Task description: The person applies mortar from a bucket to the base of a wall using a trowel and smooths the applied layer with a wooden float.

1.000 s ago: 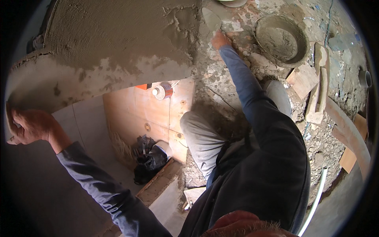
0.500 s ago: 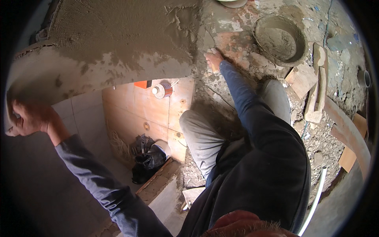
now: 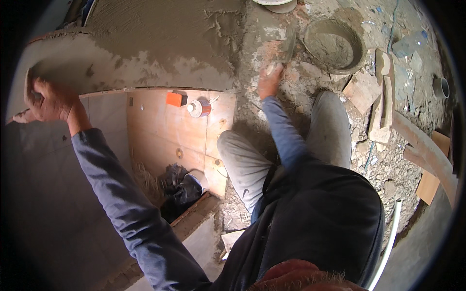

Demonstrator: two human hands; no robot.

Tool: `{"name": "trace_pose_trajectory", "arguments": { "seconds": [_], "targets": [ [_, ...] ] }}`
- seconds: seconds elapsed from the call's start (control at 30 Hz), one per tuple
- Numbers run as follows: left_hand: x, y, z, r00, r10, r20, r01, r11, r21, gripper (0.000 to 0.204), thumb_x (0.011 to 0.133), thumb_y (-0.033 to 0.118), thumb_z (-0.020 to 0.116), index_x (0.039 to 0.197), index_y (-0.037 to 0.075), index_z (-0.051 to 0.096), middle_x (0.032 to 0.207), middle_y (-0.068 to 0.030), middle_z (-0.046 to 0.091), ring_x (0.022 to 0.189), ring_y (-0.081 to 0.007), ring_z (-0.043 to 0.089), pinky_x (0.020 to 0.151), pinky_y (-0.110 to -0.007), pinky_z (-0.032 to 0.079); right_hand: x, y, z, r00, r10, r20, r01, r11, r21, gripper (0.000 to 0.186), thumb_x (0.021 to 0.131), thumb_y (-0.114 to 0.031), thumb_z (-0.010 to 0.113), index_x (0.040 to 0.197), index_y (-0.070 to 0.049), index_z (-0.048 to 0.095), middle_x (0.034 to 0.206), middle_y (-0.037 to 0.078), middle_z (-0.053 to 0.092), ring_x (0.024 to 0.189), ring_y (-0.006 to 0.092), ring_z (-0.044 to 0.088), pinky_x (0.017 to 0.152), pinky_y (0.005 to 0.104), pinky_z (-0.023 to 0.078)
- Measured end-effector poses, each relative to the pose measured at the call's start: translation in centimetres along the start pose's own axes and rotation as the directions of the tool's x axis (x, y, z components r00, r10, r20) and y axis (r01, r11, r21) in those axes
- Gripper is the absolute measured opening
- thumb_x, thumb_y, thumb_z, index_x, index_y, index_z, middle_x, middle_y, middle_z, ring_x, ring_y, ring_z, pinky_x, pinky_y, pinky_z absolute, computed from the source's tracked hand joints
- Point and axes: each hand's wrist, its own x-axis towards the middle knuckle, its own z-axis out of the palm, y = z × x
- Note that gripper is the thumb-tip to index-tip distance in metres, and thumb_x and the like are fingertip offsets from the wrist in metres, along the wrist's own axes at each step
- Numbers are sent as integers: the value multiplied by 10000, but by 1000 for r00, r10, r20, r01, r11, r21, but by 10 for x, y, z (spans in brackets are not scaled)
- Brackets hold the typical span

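Note:
I crouch on a rubble floor beside a ledge coated with wet grey mortar. My right hand is closed on the handle of a trowel. Its blade points up toward a round pan of mortar and lies just right of the mortared area. My left hand reaches far left and grips the front edge of the mortared ledge, fingers curled over it. My grey-trousered knees are bent below the right arm.
Below the ledge a tiled recess holds an orange block, a tape roll and a black bag. Stone pieces, wooden planks, a white pipe and a grey pipe end lie at right.
My right hand drew the trowel back from the mortar's right edge, and the blade now points toward the pan. My left hand sits higher in view, still on the ledge edge.

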Motion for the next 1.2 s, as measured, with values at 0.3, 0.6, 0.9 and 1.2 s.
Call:
{"name": "trace_pose_trajectory", "arguments": {
  "seconds": [0.3, 0.6, 0.9, 1.2],
  "targets": [
    [11, -31, -7, 995, -47, -87, 76, 928, 366, 245, 929, 129, 563, 1112, 1, 662, 999, -86, 595, 860, -156, 613, 726, -297, 519, 0, -11, -41, 724, 273, 634, -416, 905, 85, 452, 905, -144, 633, 1283, -61, 399, 1004, 114, 588, 588, 137, 547, 405, 275, 449],
    [26, -84, -20, 997, -78, -30, 79, 995, 53, 114, 852, 170, 548, 898, 90, 615, 904, 23, 484, 743, -104, 517, 637, -281, 435, 72, 25, -28, 467, 326, 822, -537, 843, -29, 688, 963, -457, 546, 1456, -44, 300, 877, 45, 521, 646, 110, 496, 476, 266, 455],
    [17, -20, -7, 966, -223, -128, 203, 968, -148, 133, 786, 182, 547, 660, 220, 537, 667, 122, 438, 628, -67, 407, 620, -245, 335, -103, 64, 13, 769, 177, 614, 43, 944, -326, 524, 933, -372, 606, 1313, -51, 441, 1073, 256, 661, 962, 451, 639, 825, 497, 512],
    [21, -50, -14, 976, 179, -127, -157, 974, 166, 127, 862, 69, 574, 747, 63, 630, 782, 33, 607, 626, -118, 502, 552, -293, 394, -55, 71, 30, 293, 438, 850, -750, 656, -80, 347, 959, -309, 585, 1227, -134, 452, 636, 24, 495, 449, 161, 478, 386, 359, 427]
  ]
}}
